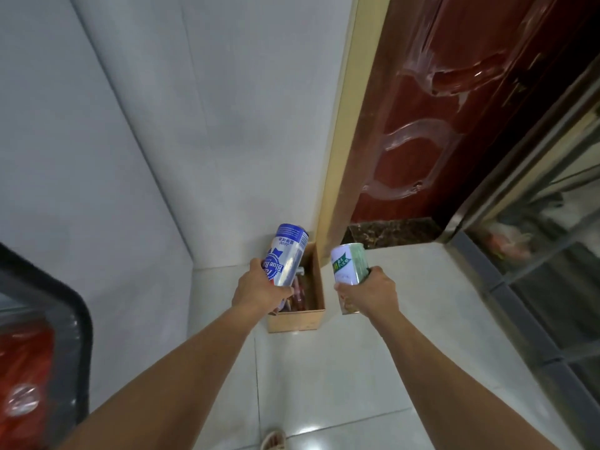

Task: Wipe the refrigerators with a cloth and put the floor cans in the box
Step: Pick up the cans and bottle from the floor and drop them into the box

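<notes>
My left hand point(256, 292) grips a tall blue and silver can point(285, 256) and holds it tilted above the open cardboard box point(300, 319). My right hand point(373, 292) grips a shorter white and green can point(349, 266) just to the right of the box. The box stands on the floor in the corner, against the white wall and the door frame. Inside it I make out at least one reddish can, partly hidden by the blue can and my left hand.
A chest freezer with a dark rim point(65, 306) stands at the left edge. A glass-fronted refrigerator point(535, 241) lines the right side. A red door point(438, 125) with a yellow frame rises behind the box. Pale floor tiles point(324, 384) lie below; a sandalled foot point(274, 440) shows at the bottom.
</notes>
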The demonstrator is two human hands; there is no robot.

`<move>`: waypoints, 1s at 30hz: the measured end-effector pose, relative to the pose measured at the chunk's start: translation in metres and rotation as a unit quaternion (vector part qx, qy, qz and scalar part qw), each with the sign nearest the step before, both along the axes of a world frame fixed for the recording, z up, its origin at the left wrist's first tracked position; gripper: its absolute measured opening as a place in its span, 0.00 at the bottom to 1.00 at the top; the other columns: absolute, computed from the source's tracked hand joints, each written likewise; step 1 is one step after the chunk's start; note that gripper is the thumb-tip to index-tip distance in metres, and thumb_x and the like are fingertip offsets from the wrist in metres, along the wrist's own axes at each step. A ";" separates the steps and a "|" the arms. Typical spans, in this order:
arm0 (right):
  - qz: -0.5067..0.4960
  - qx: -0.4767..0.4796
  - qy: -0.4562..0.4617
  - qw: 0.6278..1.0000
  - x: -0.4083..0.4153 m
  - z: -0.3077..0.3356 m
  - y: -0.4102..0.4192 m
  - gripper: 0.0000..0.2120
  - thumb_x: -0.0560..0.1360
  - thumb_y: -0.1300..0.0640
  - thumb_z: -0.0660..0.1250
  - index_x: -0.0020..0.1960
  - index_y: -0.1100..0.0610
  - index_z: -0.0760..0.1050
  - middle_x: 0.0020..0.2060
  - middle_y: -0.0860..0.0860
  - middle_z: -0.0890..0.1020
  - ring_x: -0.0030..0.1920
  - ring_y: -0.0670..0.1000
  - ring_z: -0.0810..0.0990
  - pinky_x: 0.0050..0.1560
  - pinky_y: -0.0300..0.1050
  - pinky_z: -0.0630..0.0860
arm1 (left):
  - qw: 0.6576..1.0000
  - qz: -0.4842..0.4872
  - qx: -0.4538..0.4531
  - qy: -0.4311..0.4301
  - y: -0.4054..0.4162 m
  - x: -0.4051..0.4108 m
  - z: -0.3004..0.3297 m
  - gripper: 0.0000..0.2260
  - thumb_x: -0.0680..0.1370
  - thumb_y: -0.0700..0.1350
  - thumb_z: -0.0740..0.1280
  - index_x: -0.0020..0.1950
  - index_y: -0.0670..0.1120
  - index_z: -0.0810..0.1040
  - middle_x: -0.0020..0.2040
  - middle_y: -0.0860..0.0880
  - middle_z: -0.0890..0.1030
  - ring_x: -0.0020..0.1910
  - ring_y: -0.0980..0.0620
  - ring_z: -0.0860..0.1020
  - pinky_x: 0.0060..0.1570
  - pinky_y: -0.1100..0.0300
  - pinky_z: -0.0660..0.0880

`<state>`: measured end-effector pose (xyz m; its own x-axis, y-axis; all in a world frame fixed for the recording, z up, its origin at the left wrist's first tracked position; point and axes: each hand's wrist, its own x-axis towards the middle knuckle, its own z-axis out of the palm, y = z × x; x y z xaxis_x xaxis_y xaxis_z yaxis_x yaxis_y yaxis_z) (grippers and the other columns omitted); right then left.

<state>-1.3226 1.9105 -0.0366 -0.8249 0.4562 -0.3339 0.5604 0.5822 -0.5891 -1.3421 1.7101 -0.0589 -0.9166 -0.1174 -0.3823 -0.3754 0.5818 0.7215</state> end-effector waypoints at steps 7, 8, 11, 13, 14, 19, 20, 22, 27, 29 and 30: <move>0.023 -0.015 -0.041 0.999 -0.098 -0.035 0.012 0.30 0.63 0.45 0.75 0.58 0.59 0.69 0.53 0.55 0.78 0.51 0.56 0.79 0.46 0.47 0.77 | 0.999 0.025 -0.023 -0.037 0.005 -0.083 -0.028 0.32 0.65 0.50 0.76 0.63 0.45 0.64 0.55 0.47 0.77 0.49 0.49 0.78 0.49 0.57 0.76; 0.028 -0.016 -0.048 0.998 -0.111 -0.042 0.014 0.30 0.64 0.44 0.75 0.58 0.59 0.69 0.53 0.55 0.78 0.51 0.56 0.79 0.45 0.46 0.76 | 0.998 0.034 -0.020 -0.043 0.008 -0.094 -0.033 0.31 0.65 0.49 0.76 0.62 0.45 0.65 0.55 0.47 0.78 0.48 0.49 0.79 0.49 0.57 0.76; 0.046 -0.015 -0.076 0.996 -0.153 -0.066 0.022 0.31 0.64 0.43 0.74 0.59 0.58 0.68 0.54 0.55 0.78 0.52 0.56 0.79 0.42 0.44 0.74 | 0.995 0.071 0.015 -0.069 0.020 -0.125 -0.052 0.31 0.64 0.47 0.77 0.61 0.46 0.65 0.52 0.46 0.79 0.47 0.46 0.81 0.49 0.50 0.80; 0.058 -0.024 -0.097 0.993 -0.182 -0.083 0.026 0.32 0.65 0.42 0.74 0.60 0.57 0.68 0.54 0.55 0.78 0.52 0.55 0.79 0.42 0.45 0.75 | 0.992 0.089 0.014 -0.083 0.030 -0.145 -0.066 0.31 0.64 0.47 0.77 0.61 0.46 0.65 0.51 0.48 0.78 0.45 0.48 0.81 0.46 0.52 0.81; 0.066 -0.029 -0.105 0.992 -0.196 -0.093 0.028 0.32 0.65 0.42 0.74 0.61 0.57 0.68 0.54 0.55 0.78 0.52 0.55 0.79 0.43 0.45 0.76 | 0.991 0.095 0.008 -0.090 0.036 -0.156 -0.074 0.31 0.65 0.47 0.77 0.62 0.46 0.65 0.51 0.48 0.77 0.45 0.49 0.80 0.44 0.55 0.80; 0.117 -0.026 -0.156 0.981 -0.252 -0.149 0.039 0.32 0.66 0.41 0.73 0.61 0.58 0.67 0.55 0.55 0.78 0.52 0.56 0.79 0.43 0.44 0.74 | 0.981 0.137 0.022 -0.136 0.059 -0.198 -0.125 0.30 0.66 0.46 0.76 0.62 0.46 0.65 0.53 0.46 0.78 0.44 0.47 0.82 0.43 0.53 0.81; 0.124 -0.025 -0.165 0.978 -0.262 -0.162 0.039 0.32 0.66 0.41 0.72 0.61 0.58 0.67 0.55 0.55 0.78 0.52 0.56 0.78 0.44 0.44 0.74 | 0.978 0.144 0.028 -0.145 0.062 -0.205 -0.137 0.29 0.66 0.46 0.76 0.62 0.46 0.65 0.52 0.46 0.78 0.43 0.47 0.82 0.40 0.54 0.81; 0.128 -0.027 -0.182 0.975 -0.280 -0.190 0.037 0.33 0.66 0.41 0.72 0.62 0.58 0.67 0.55 0.55 0.78 0.52 0.56 0.79 0.46 0.46 0.77 | 0.974 0.156 0.030 -0.162 0.064 -0.219 -0.163 0.30 0.66 0.46 0.76 0.62 0.46 0.65 0.51 0.48 0.77 0.41 0.51 0.80 0.32 0.62 0.78; 0.143 -0.044 -0.208 0.967 -0.305 -0.275 0.028 0.33 0.67 0.44 0.73 0.63 0.61 0.66 0.56 0.56 0.78 0.54 0.58 0.79 0.48 0.48 0.76 | 0.962 0.173 0.012 -0.210 0.064 -0.248 -0.246 0.30 0.66 0.47 0.76 0.61 0.46 0.64 0.51 0.49 0.76 0.40 0.53 0.79 0.31 0.65 0.75; 0.150 -0.051 -0.213 0.964 -0.309 -0.315 0.025 0.33 0.68 0.45 0.73 0.63 0.62 0.65 0.57 0.58 0.77 0.55 0.59 0.78 0.50 0.51 0.77 | 0.960 0.168 0.002 -0.222 0.066 -0.255 -0.286 0.30 0.67 0.48 0.76 0.61 0.46 0.64 0.53 0.47 0.77 0.43 0.50 0.80 0.34 0.63 0.76; 0.151 -0.056 -0.214 0.963 -0.310 -0.336 0.023 0.33 0.69 0.46 0.73 0.64 0.63 0.64 0.57 0.58 0.77 0.55 0.60 0.78 0.51 0.52 0.77 | 0.959 0.167 -0.001 -0.227 0.066 -0.258 -0.306 0.30 0.67 0.48 0.76 0.62 0.46 0.64 0.53 0.47 0.77 0.44 0.50 0.79 0.35 0.62 0.77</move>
